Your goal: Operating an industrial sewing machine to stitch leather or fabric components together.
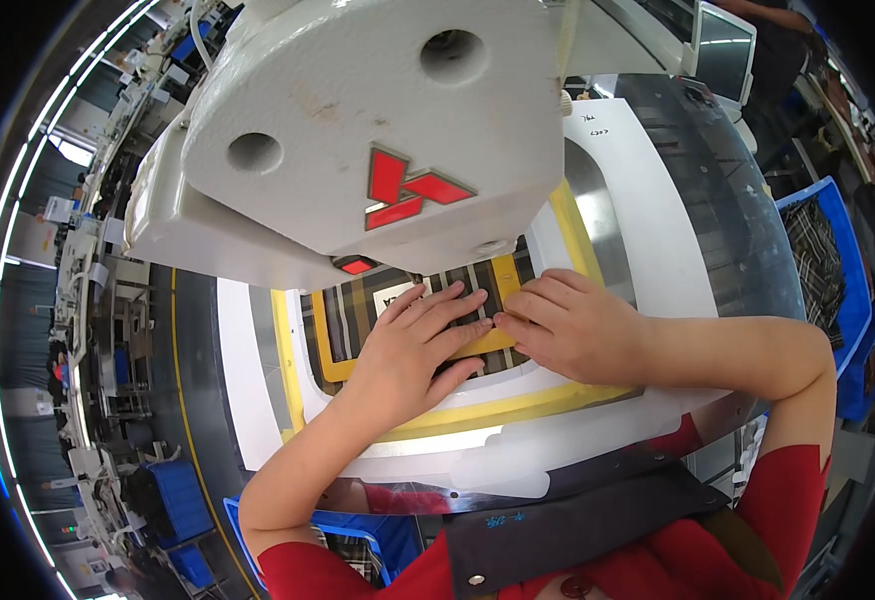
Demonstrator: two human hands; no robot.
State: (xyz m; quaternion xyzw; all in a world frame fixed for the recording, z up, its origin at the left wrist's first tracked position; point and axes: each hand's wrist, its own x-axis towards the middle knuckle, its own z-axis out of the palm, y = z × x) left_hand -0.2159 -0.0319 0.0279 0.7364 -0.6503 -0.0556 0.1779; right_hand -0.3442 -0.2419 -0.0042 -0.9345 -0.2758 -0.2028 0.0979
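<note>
A dark plaid fabric (pixel 353 318) lies flat under the white sewing machine head (pixel 298 210), inside a yellow frame (pixel 338 371). On it is a small white label (pixel 388 297), partly covered by my left hand (pixel 408 345). That hand rests on the fabric with its fingers spread. My right hand (pixel 580 330) lies at the right side of the yellow frame, fingers bent and close together, their tips nearly touching my left fingertips. What is between the right fingertips, if anything, is hidden. The machine head covers the far part of the fabric.
A white sheet edged with yellow tape (pixel 488 412) surrounds the frame on the machine table. Blue bins with plaid cloth stand at the right (pixel 848 270) and below the table's near edge (pixel 388 540). A screen (pixel 726 55) stands far right, near another person.
</note>
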